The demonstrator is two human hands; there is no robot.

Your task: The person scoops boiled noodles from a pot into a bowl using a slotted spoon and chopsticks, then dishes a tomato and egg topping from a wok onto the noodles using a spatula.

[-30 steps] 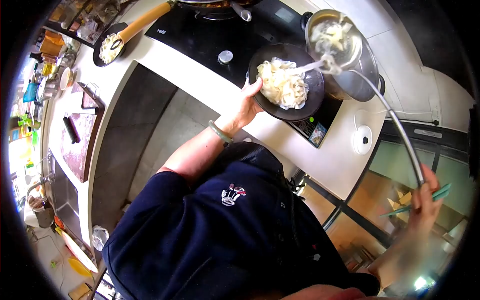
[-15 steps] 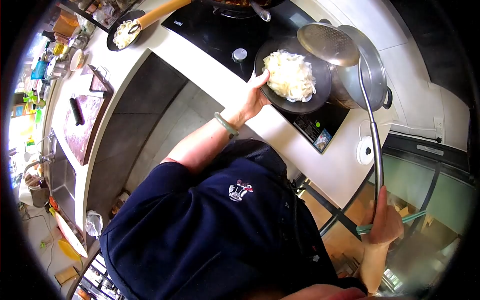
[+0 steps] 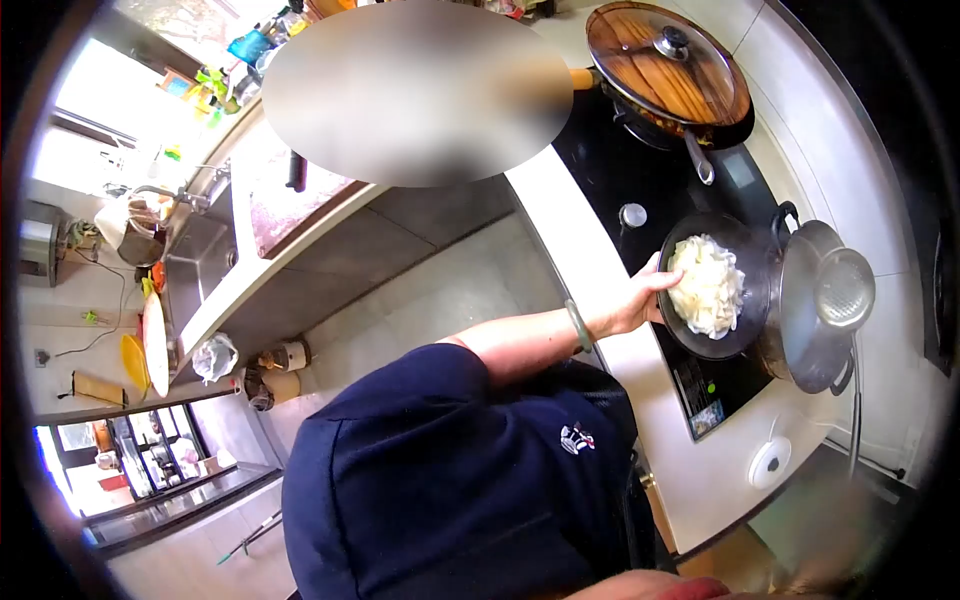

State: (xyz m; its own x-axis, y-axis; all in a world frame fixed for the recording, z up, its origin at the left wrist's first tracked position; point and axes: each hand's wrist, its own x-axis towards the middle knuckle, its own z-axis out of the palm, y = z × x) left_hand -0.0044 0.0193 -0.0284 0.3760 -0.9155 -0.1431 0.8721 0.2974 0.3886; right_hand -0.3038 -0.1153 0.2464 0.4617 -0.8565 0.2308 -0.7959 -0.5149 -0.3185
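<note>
Wide white noodles (image 3: 707,287) sit in a black bowl (image 3: 757,290), over the stove (image 3: 635,180) and just left of the big pot (image 3: 800,305). The left hand (image 3: 640,300) grips the bowl's left edge. A skimmer (image 3: 845,290) is at the pot's right side. The right hand is lost in blur, so I can't tell its grip. This looks like the bowl-holding step, and it calls for a level bowl.
</note>
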